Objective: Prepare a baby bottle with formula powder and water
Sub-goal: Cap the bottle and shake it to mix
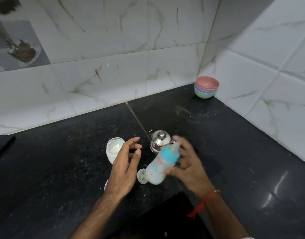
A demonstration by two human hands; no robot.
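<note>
A black speckled countertop (62, 169) fills the lower half of the view, meeting pale marble-patterned wall tiles (100, 37) at the back and on the right. A thin seam runs across the stone toward the middle, and fine white dust is scattered over it. In the far corner sits a stack of bowls (206, 89), pink on top, then blue and green beneath.

Near the centre stands a small steel kettle (160, 141) with a knobbed lid, partly hidden by the bottle in front of it. To its left is a frosted white jar (113, 150), open, with white powder inside and a pale green scoop leaning in it. A small clear cap (141, 176) lies on the counter just below the bottle's base.

The baby bottle (163, 163) is held above the counter, tilted, its teat end up and to the right. Its blue collar sits under a clear cover, and the cloudy body carries blue and orange prints. It is blurred, so its contents cannot be made out.

The right hand (189, 167), also blurred, appears to grip the bottle from behind; a red thread circles that wrist. The left hand (126, 163) hovers beside the bottle, fingers loosely spread, holding nothing.
</note>
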